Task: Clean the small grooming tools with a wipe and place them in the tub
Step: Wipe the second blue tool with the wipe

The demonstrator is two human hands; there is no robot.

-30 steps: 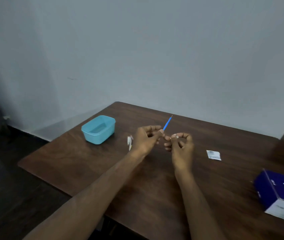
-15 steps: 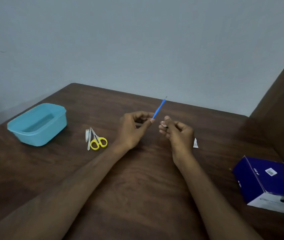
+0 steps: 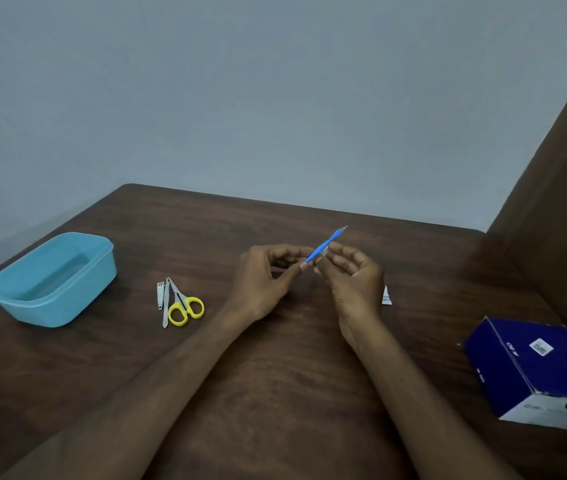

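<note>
A thin blue-handled grooming tool (image 3: 327, 243) with a metal tip points up and to the right above the table's middle. My left hand (image 3: 264, 282) pinches its lower end. My right hand (image 3: 351, 275) pinches a small pale wipe (image 3: 323, 253) against the blue shaft. A light-blue plastic tub (image 3: 51, 278) stands at the left. Between tub and hands lie yellow-handled scissors (image 3: 185, 304), a nail file (image 3: 166, 306) and a nail clipper (image 3: 160, 294).
A torn white wipe sachet (image 3: 386, 297) lies just behind my right hand. A dark blue box (image 3: 534, 368) sits at the table's right edge. A brown panel (image 3: 559, 188) rises at the far right, and the wooden table (image 3: 275, 393) meets a grey wall.
The view swung left then steadied, bringing the scissors, file and clipper into sight. My right hand has closed in on the blue tool and now pinches the wipe on its shaft.
</note>
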